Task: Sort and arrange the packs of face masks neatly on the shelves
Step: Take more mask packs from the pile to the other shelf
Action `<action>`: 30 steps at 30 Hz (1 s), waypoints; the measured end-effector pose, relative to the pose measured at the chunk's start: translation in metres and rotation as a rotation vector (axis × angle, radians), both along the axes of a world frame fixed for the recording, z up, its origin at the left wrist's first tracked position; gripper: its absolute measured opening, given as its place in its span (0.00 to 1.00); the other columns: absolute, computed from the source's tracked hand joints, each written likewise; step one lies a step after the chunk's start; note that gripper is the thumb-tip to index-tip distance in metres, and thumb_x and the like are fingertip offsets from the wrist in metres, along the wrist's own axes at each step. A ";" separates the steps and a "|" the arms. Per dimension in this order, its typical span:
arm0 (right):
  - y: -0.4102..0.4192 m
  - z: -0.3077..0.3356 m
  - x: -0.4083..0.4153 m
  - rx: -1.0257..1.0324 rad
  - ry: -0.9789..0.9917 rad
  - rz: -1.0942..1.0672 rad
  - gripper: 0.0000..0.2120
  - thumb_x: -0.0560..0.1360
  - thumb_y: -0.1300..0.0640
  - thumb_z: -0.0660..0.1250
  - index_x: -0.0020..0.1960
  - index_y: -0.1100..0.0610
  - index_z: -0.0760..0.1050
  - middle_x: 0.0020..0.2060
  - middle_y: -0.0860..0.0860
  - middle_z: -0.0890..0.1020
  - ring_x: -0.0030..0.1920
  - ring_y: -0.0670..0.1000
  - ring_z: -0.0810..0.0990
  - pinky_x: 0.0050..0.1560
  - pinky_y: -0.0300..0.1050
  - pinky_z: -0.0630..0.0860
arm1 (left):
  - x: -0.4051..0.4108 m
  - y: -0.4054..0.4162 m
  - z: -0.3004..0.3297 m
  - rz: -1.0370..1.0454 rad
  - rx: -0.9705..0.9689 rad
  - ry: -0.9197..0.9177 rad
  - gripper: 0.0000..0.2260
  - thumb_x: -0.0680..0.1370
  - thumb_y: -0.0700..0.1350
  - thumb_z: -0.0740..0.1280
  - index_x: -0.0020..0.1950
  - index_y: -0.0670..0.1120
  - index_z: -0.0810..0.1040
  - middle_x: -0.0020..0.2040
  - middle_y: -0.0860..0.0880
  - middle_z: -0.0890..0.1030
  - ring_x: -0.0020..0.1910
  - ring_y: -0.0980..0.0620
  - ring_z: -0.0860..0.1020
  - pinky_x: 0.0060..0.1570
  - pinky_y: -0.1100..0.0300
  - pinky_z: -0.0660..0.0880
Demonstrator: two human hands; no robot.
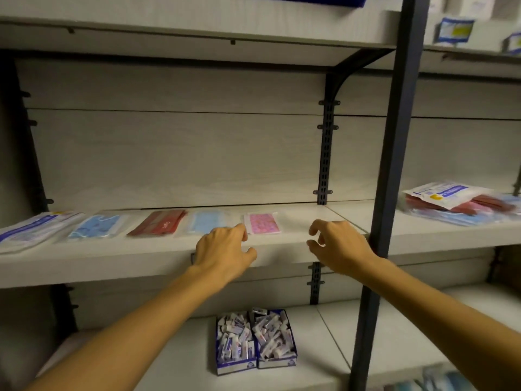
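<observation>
Nearest, on the lower shelf [324,348], stand two open blue-and-white cardboard boxes [255,341] side by side, filled with small loose white packets. Above them the two bare forearms reach to the front edge of the middle shelf [141,258], a pale, matte, wood-grain board. The left hand [222,248] hangs with fingers loosely curled and grasps nothing, its fingertips just beside the near left corner of the pink patterned pack [262,223]; whether they touch it I cannot tell. The right hand [338,244] is likewise released, fingers bent like a claw over bare shelf to the right of that pack. Farther back five flat packs in glossy clear wrap lie in a row, left to right: a white-and-blue printed pack [31,228], a blue mask pack [97,225], a dark red pack [159,222], a light blue pack [207,221] and the pink one. That row looks sorted, so the task seems about half done: right of the dark metal upright [394,165], a loose heap of packs [462,204], red, blue and white, is not yet sorted.
</observation>
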State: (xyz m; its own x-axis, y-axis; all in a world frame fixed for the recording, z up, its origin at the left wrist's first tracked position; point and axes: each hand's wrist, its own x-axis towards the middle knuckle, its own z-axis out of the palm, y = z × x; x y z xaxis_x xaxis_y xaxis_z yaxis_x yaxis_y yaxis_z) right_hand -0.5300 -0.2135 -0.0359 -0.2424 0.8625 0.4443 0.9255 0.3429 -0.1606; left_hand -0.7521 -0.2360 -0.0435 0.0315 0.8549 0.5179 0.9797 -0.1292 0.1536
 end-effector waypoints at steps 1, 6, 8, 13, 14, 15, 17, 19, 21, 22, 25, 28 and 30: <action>-0.010 -0.003 0.007 -0.002 -0.012 -0.017 0.15 0.79 0.49 0.62 0.64 0.54 0.71 0.53 0.52 0.80 0.48 0.50 0.80 0.49 0.45 0.79 | 0.007 -0.002 -0.003 -0.025 -0.004 -0.004 0.16 0.75 0.55 0.64 0.60 0.50 0.74 0.53 0.49 0.80 0.52 0.47 0.77 0.46 0.56 0.73; -0.045 -0.009 0.061 -0.023 -0.032 -0.169 0.12 0.79 0.52 0.62 0.60 0.55 0.73 0.51 0.53 0.81 0.47 0.53 0.80 0.50 0.50 0.80 | 0.050 -0.008 -0.019 -0.169 -0.011 -0.039 0.14 0.76 0.55 0.64 0.58 0.50 0.74 0.52 0.49 0.80 0.51 0.47 0.77 0.45 0.56 0.74; -0.052 -0.007 0.082 -0.034 -0.019 -0.229 0.09 0.79 0.53 0.62 0.57 0.55 0.74 0.48 0.54 0.81 0.45 0.53 0.80 0.48 0.51 0.80 | 0.070 -0.009 -0.021 -0.226 -0.020 -0.050 0.13 0.76 0.54 0.64 0.58 0.50 0.74 0.52 0.49 0.80 0.50 0.47 0.78 0.46 0.56 0.74; -0.051 -0.009 0.126 -0.047 0.009 -0.315 0.12 0.79 0.51 0.63 0.61 0.55 0.72 0.51 0.53 0.80 0.46 0.50 0.78 0.44 0.39 0.74 | 0.117 -0.001 -0.025 -0.350 -0.028 -0.007 0.12 0.77 0.53 0.63 0.58 0.49 0.74 0.52 0.50 0.80 0.51 0.48 0.77 0.47 0.56 0.74; -0.048 -0.009 0.135 -0.043 -0.004 -0.332 0.13 0.79 0.51 0.63 0.61 0.54 0.72 0.52 0.53 0.80 0.46 0.50 0.78 0.43 0.38 0.73 | 0.126 0.002 -0.026 -0.374 -0.026 0.012 0.12 0.77 0.53 0.63 0.58 0.49 0.74 0.53 0.50 0.80 0.51 0.49 0.77 0.46 0.57 0.73; -0.046 -0.009 0.144 -0.036 -0.017 -0.348 0.13 0.79 0.50 0.63 0.62 0.54 0.72 0.52 0.53 0.80 0.46 0.50 0.79 0.43 0.38 0.72 | 0.137 0.005 -0.027 -0.397 -0.024 0.024 0.12 0.77 0.53 0.63 0.57 0.50 0.74 0.53 0.51 0.80 0.51 0.49 0.77 0.45 0.58 0.72; -0.041 -0.007 0.164 -0.026 -0.033 -0.370 0.14 0.79 0.49 0.63 0.62 0.54 0.71 0.52 0.52 0.81 0.47 0.50 0.79 0.44 0.39 0.75 | 0.160 0.013 -0.027 -0.446 -0.021 0.027 0.11 0.77 0.53 0.63 0.56 0.50 0.74 0.53 0.51 0.79 0.50 0.50 0.77 0.45 0.58 0.72; -0.036 -0.005 0.188 -0.016 -0.047 -0.384 0.15 0.79 0.48 0.63 0.63 0.54 0.72 0.52 0.53 0.81 0.48 0.52 0.80 0.48 0.45 0.79 | 0.187 0.022 -0.025 -0.495 -0.011 0.014 0.10 0.78 0.53 0.63 0.55 0.50 0.74 0.51 0.52 0.79 0.48 0.51 0.77 0.45 0.59 0.73; -0.031 -0.001 0.218 -0.010 -0.048 -0.411 0.15 0.79 0.48 0.63 0.62 0.54 0.72 0.52 0.53 0.81 0.49 0.52 0.80 0.49 0.48 0.79 | 0.218 0.031 -0.021 -0.540 -0.011 0.007 0.10 0.78 0.53 0.63 0.55 0.50 0.73 0.49 0.52 0.79 0.48 0.51 0.77 0.47 0.56 0.76; -0.028 0.001 0.233 -0.008 -0.045 -0.426 0.15 0.79 0.48 0.63 0.62 0.53 0.72 0.53 0.53 0.81 0.49 0.52 0.80 0.49 0.47 0.79 | 0.236 0.035 -0.018 -0.562 -0.018 0.012 0.10 0.78 0.53 0.62 0.56 0.50 0.73 0.49 0.51 0.79 0.48 0.50 0.78 0.48 0.54 0.77; -0.019 0.008 0.283 -0.006 -0.037 -0.475 0.15 0.78 0.49 0.64 0.62 0.54 0.73 0.52 0.53 0.81 0.47 0.51 0.79 0.45 0.42 0.76 | 0.290 0.044 -0.012 -0.611 -0.037 0.032 0.12 0.78 0.52 0.61 0.58 0.50 0.73 0.51 0.50 0.80 0.50 0.48 0.78 0.48 0.55 0.75; -0.012 0.008 0.332 -0.027 -0.018 -0.530 0.14 0.78 0.49 0.64 0.61 0.53 0.73 0.53 0.53 0.81 0.46 0.52 0.78 0.45 0.43 0.76 | 0.339 0.056 -0.009 -0.652 -0.015 0.080 0.12 0.78 0.52 0.60 0.58 0.49 0.73 0.54 0.49 0.79 0.52 0.47 0.77 0.48 0.56 0.72; -0.010 0.003 0.363 -0.044 -0.025 -0.556 0.13 0.78 0.49 0.64 0.61 0.52 0.73 0.54 0.53 0.80 0.47 0.52 0.79 0.46 0.44 0.77 | 0.367 0.066 -0.006 -0.650 0.006 0.114 0.12 0.78 0.51 0.60 0.60 0.50 0.72 0.55 0.48 0.79 0.54 0.47 0.77 0.50 0.55 0.73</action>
